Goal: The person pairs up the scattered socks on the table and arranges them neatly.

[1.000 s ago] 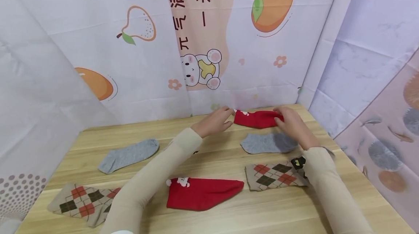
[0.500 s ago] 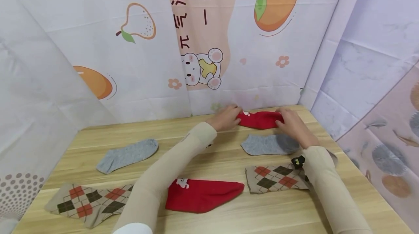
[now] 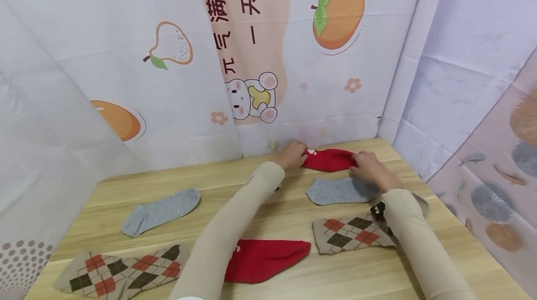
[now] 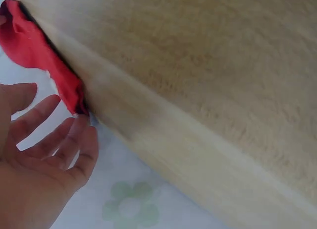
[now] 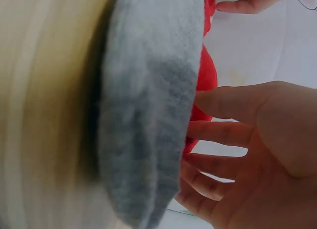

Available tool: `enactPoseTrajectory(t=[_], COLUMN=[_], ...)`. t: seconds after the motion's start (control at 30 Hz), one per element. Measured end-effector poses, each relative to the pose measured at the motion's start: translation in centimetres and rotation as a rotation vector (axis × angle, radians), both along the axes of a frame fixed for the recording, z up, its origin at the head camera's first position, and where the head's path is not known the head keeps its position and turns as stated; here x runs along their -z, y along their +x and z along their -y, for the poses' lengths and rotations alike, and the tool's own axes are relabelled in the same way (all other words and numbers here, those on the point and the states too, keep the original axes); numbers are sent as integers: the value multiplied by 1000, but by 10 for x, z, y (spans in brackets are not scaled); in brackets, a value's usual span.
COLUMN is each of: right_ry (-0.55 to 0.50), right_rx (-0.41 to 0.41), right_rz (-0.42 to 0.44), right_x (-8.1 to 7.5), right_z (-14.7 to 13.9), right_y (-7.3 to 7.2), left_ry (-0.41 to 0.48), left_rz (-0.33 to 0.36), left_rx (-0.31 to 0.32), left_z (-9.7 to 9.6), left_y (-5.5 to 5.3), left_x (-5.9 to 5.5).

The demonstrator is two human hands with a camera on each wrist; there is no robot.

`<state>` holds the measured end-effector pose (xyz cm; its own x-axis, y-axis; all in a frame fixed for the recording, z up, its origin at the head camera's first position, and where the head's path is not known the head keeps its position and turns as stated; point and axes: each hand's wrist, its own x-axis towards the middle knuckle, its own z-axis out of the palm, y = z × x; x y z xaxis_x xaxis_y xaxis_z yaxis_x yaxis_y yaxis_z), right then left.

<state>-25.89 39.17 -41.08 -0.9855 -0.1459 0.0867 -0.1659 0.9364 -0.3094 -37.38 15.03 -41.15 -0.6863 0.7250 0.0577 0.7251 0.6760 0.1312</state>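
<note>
At the back of the table a red sock [image 3: 329,160] with a white figure near its cuff lies flat between both hands. My left hand [image 3: 292,154] is at its cuff end; in the left wrist view the fingertips [image 4: 81,121] touch the red edge, with the thumb apart. At the other end my right hand [image 3: 372,169] touches the sock with fairly straight fingers, seen in the right wrist view beyond a grey sock [image 5: 148,95]. That grey sock lies just in front of the red one, partly below the right hand.
Nearer lie a second red sock [image 3: 268,262], partly behind the left sleeve, and an argyle sock [image 3: 352,234] by the right sleeve. Another grey sock [image 3: 161,211] and argyle sock [image 3: 121,272] lie at left. A printed curtain [image 3: 176,104] borders the wooden table [image 3: 235,178].
My left hand has moved right to the cuff of the far red sock. The right hand stays at the other end. The head view has tilted slightly.
</note>
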Motion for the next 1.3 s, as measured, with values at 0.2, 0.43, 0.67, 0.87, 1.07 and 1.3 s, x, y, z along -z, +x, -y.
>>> enactPoseTrajectory(t=[0.2,0.43,0.67,0.87,1.07,1.3], right_ry=[-7,-61,-166,-178,-215,-219], right_rx=[34,176,228,212,188,145], right_rz=[-32,-128,-225,-270,-283,-293], right_x=[1,5,7,3,2,2], right_z=[1,3,5,3,-5,-3], right_y=[-1,0,-3,0,6,0], left_ry=[20,-6,161,455,597,615], left_rz=[5,7,104,304,398,406], left_rx=[-21,-50,-143,-154,-135,-139], left_z=[0,3,16,28,34,47], left_y=[-7,-10,-19,-17,-14,-10], left_x=[10,17,22,19,18,16])
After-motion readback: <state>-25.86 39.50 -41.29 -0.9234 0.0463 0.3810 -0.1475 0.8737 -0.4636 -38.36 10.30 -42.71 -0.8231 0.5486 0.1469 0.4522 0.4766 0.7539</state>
